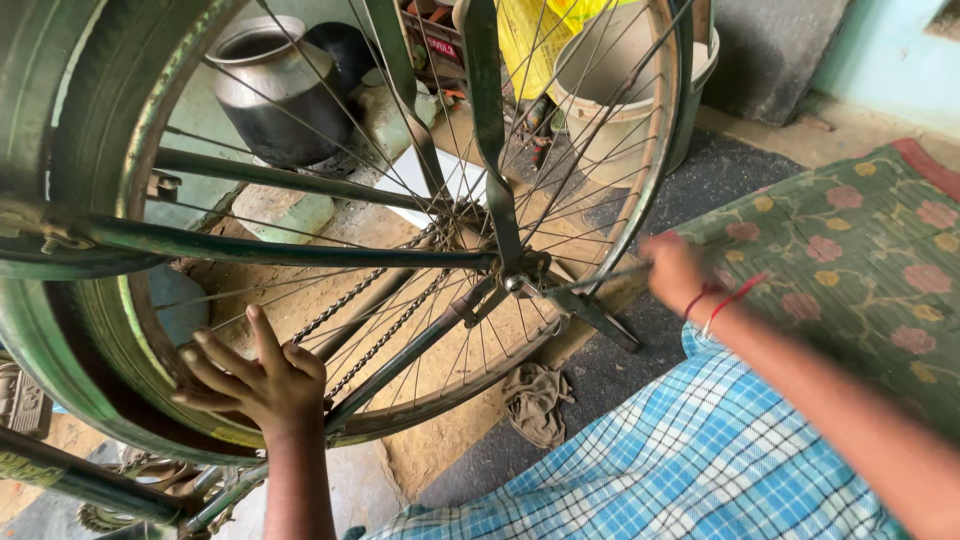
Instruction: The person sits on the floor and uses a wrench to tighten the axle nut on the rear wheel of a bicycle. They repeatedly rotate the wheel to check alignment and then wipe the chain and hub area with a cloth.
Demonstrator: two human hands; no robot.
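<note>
- Bicycle wheel point(330, 250) upright, fills left and centre of view; green rim, thin spokes, chain running through toward hub point(520, 275).
- Left hand point(262, 380) at wheel's lower left, fingers spread flat against tyre and rim, pressing, not clenched on anything.
- Right hand point(675, 270) right of hub, blurred, closed on slim metal tool point(600, 280) reaching to hub axle.
- Red thread on right wrist.
- Grey rag point(535, 400) on ground below hub.
- Metal pot point(270, 85) behind wheel, upper left of hub.
- Pale bucket point(610, 95) behind wheel, upper right of hub.
- Floral mat point(860, 260) far right of wheel.
- Blue checked cloth point(690, 460) below right of hub.
</note>
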